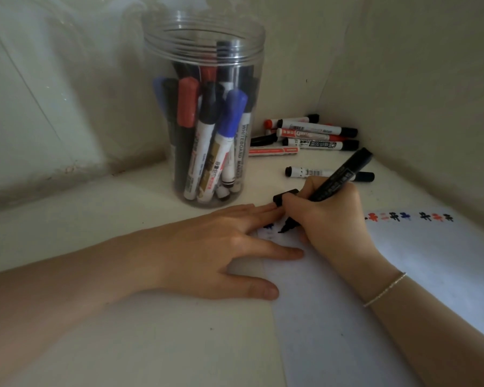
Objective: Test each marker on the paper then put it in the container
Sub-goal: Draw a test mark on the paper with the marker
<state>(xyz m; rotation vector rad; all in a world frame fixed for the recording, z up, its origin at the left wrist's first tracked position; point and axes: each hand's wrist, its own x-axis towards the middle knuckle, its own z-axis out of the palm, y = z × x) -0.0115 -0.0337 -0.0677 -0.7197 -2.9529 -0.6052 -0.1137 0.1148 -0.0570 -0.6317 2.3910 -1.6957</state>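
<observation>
My right hand (330, 216) grips an uncapped black marker (340, 177), its tip touching the white paper (375, 303) near the sheet's top left corner. The marker's black cap (284, 196) sits between the fingertips of my left hand (221, 247), which lies flat with straight fingers on the paper's left edge. A clear plastic container (207, 121) stands behind my left hand, holding several black, red and blue markers upright. Red, blue and black test marks (408, 217) run along the paper's top edge.
A pile of several loose markers (310, 135) lies in the back right corner by the wall, and one more black-capped marker (313, 172) lies just behind my right hand. A bracelet (384, 290) circles my right wrist. Walls close in behind and to the right.
</observation>
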